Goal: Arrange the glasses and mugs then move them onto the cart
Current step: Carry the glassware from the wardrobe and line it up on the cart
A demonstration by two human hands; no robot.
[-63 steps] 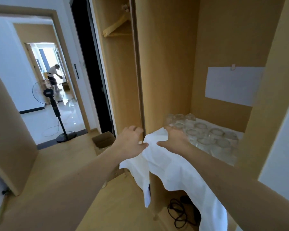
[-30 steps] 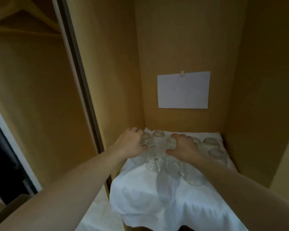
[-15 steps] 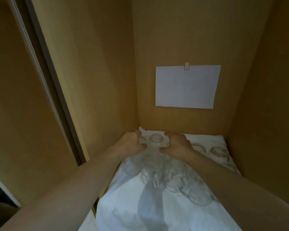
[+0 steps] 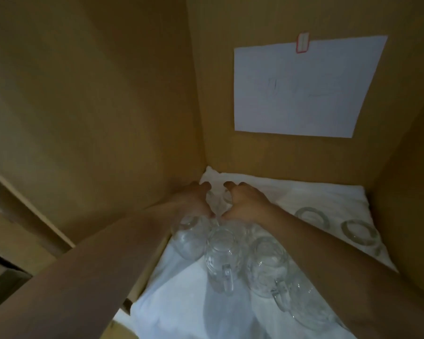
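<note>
Glassware on a cloth-covered shelf (image 4: 328, 192) inside a wooden cabinet (image 4: 108, 94), seen from the head camera. Both hands reach to the back-left corner of the shelf. The left hand (image 4: 193, 199) and right hand (image 4: 245, 204) lie close together with fingers curled inward around a small clear glass (image 4: 226, 195) between them; whether either hand actually grips it or only cups it cannot be told, since the glass is largely hidden and the light is dim.

Nearer the front edge, along the left side of the shelf, stand clear mugs (image 4: 220, 255) mouth-down and close together, their handles turned toward the viewer. Inverted storage probably keeps dust out, and the white cloth (image 4: 181, 302) beneath them likely cushions the glass and stops it sliding. Two further glasses (image 4: 312, 217) stand toward the right edge, well apart from the cluster.

The two-handed reach suggests the glassware is being gathered into a tight group, the arranging step; no cart is in view, so the transfer appears not yet begun.

A white paper sheet (image 4: 301, 86) hangs on the back wall under a small red-edged clip (image 4: 303, 42). Faint marks show on it, too faint to read. No brand or label is visible on the glassware.
</note>
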